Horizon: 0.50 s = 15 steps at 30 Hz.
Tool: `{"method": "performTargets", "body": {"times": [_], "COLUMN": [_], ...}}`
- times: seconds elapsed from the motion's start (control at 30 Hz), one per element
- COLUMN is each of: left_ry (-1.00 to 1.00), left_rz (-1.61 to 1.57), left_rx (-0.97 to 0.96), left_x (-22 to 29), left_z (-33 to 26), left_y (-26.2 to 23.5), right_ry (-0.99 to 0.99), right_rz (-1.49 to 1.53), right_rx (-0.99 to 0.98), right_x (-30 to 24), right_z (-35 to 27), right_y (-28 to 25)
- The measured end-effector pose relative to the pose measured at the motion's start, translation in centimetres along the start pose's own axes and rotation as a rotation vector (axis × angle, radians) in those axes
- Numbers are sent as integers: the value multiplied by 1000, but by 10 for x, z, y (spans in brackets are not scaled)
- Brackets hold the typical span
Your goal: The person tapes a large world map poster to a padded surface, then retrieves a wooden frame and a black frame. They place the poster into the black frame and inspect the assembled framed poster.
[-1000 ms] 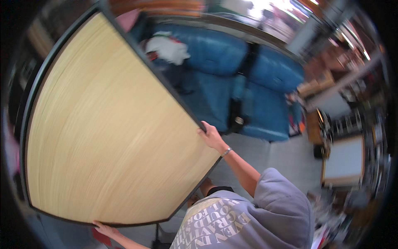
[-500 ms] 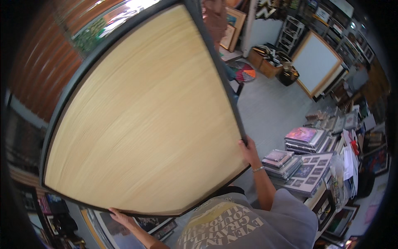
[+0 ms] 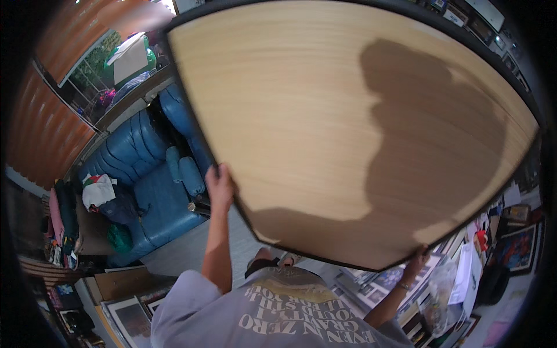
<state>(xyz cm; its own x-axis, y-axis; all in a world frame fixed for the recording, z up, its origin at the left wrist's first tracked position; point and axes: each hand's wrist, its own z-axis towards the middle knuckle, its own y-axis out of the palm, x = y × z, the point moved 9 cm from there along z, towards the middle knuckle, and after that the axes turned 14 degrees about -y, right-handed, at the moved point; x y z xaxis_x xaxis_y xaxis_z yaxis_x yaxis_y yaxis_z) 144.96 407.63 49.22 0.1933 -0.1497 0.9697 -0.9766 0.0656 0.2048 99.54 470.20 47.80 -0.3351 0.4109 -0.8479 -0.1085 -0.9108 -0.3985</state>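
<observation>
A large, flat panel (image 3: 278, 133) is held up in front of the body, well above the floor (image 3: 191, 249), its face pale, straw-coloured wood with fine streaky grain and a narrow black border all round. A broad dark shadow (image 3: 435, 145) falls across its right half and along its bottom. The left hand (image 3: 220, 184) is closed on its left edge, beside the blue sofa (image 3: 162, 200); the right hand (image 3: 415, 265) grips the lower edge near the right.

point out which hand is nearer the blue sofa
The left hand, gripping the pale panel on the side toward the blue sofa; the right hand is farther off, at the panel's lower right edge.
</observation>
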Motion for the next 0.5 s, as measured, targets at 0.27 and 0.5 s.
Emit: {"method": "performTargets", "body": {"times": [0.27, 0.5], "left_ry": [-187, -76], "left_rz": [-37, 21], "left_rx": [-513, -648], "left_x": [-36, -104], "left_z": [55, 146], "left_y": [344, 559], "right_ry": [-5, 113], "right_rz": [-80, -428], "right_rx": [241, 367], "right_x": [-12, -23], "right_z": [100, 159], "right_y": [-75, -24]}}
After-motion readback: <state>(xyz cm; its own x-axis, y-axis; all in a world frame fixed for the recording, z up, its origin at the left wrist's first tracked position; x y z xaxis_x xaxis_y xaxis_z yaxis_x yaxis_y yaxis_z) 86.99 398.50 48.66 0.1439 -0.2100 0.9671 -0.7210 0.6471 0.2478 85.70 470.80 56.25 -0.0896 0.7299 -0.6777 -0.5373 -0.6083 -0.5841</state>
